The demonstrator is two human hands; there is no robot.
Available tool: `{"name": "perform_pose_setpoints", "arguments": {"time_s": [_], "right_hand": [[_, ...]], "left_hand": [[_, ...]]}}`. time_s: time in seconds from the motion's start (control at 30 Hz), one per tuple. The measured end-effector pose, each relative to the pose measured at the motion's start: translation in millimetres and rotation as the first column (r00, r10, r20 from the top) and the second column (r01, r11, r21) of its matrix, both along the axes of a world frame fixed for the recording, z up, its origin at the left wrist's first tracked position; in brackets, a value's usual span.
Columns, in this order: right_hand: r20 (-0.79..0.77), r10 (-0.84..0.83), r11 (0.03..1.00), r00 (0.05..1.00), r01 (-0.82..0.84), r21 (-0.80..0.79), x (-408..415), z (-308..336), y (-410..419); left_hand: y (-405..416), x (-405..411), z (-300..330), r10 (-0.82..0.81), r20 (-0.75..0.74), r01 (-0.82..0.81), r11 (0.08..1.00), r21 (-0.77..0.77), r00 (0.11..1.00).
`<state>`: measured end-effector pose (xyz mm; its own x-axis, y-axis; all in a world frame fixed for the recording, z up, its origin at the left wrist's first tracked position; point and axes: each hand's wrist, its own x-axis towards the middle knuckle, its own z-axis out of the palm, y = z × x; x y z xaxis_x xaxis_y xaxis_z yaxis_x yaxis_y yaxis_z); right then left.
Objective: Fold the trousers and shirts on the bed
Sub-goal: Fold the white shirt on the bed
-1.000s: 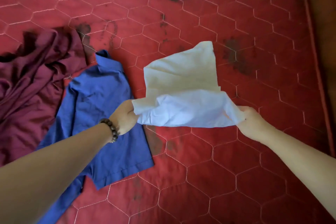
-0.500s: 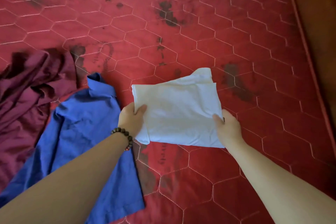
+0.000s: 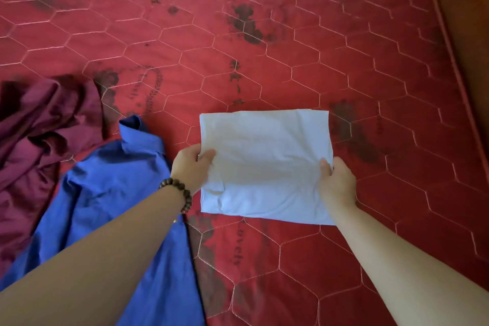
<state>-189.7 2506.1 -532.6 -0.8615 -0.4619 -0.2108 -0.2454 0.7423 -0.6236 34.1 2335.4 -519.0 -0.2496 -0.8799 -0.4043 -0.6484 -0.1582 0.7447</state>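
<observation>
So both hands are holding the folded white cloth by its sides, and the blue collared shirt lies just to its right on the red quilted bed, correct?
Not quite: the blue collared shirt lies to the left of the folded white cloth, not the right, as the head view shows. The rest holds: the left hand and right hand grip the cloth's sides on the red quilted bed.

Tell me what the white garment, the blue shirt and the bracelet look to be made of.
White garment: thin matte woven cloth, probably cotton; it shows fine soft creases.
Blue shirt: stiffer matte weave, perhaps cotton or a blend; its collar stands and its folds are broad.
Bracelet: round dark brown beads with a dull sheen, likely wood.
</observation>
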Motion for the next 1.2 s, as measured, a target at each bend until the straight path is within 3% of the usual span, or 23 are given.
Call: {"name": "perform_pose_setpoints", "arguments": {"time_s": [0.07, 0.17, 0.4, 0.6, 0.77, 0.97, 1.07, 1.2], "right_hand": [[0.026, 0.003, 1.0, 1.0, -0.003, 0.014, 0, 0, -1], [0.105, 0.004, 1.0, 0.994, -0.007, 0.026, -4, 3, 1], [0.187, -0.03, 0.998, 0.982, 0.041, -0.055, 4, 24, 38], [0.231, -0.092, 0.996, 0.969, 0.092, 0.012, 28, 26, 69], [0.291, -0.12, 0.984, 0.949, 0.151, -0.09, 34, 23, 63], [0.366, -0.099, 0.959, 0.925, 0.187, -0.213, 38, 24, 63], [0.438, -0.093, 0.953, 0.894, 0.208, -0.221, 39, 23, 64], [0.55, -0.082, 0.925, 0.831, 0.269, -0.267, 37, 28, 62]], "left_hand": [[-3, -2, 0, -0.018, 0.064, 0.016, 1.0, 0.026, 0.998], [-2, -2, 0, 0.113, 0.092, -0.121, 0.99, 0.079, 0.989], [44, 44, 23, 0.207, -0.003, -0.204, 0.963, -0.176, 0.978], [93, 47, 24, 0.019, -0.007, -0.019, 0.997, 0.075, 1.0], [82, 38, 31, 0.222, -0.222, -0.147, 0.939, 0.31, 0.95], [79, 52, 36, 0.352, -0.357, -0.17, 0.876, 0.451, 0.865], [80, 54, 36, 0.296, -0.326, -0.134, 0.889, 0.439, 0.898], [73, 49, 33, 0.234, -0.239, -0.16, 0.943, 0.291, 0.942]]}}
